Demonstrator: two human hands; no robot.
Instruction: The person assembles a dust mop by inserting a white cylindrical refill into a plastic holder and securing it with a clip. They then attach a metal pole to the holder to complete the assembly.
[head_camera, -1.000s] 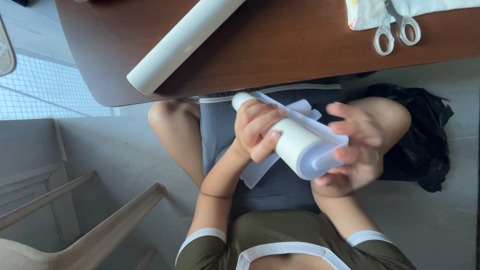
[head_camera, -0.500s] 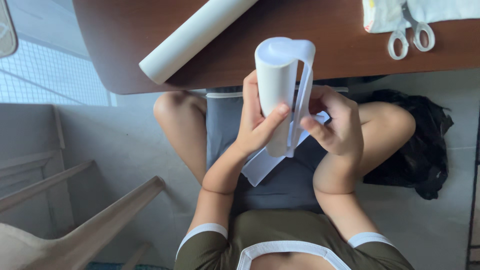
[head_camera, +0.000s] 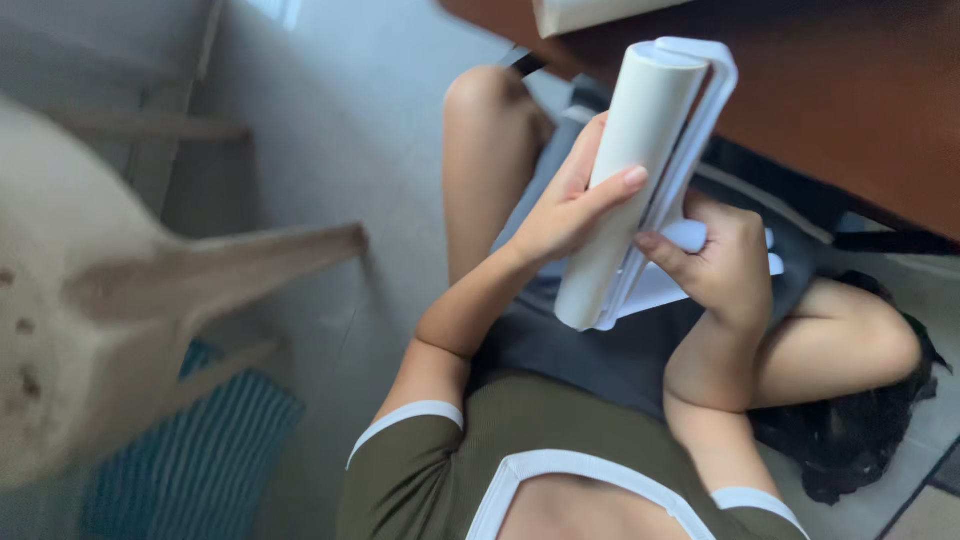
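The left hand (head_camera: 565, 215) is wrapped around the middle of a white roller (head_camera: 625, 180), thumb pressed across the front of the cylinder and the other fingers curled behind it, so the grip is closed firmly on the roll. The right hand (head_camera: 720, 265) is closed as a loose fist just beside it, pinching the white frame (head_camera: 690, 150) that runs along the roller's right side and loops over its top end; its thumb touches the frame's edge near the lower half. The roller stands tilted, top end leaning toward the brown table (head_camera: 850, 110), lower end pointing down at the person's lap, above the grey shorts (head_camera: 590, 350). Some white sheet material (head_camera: 670, 285) shows behind the right hand's fingers. Beyond the knees, a second white roll (head_camera: 590, 14) lies on the table edge. A dark bag (head_camera: 850, 440) sits on the floor by the right leg, and a pale chair (head_camera: 150, 300) stands blurred at the left.
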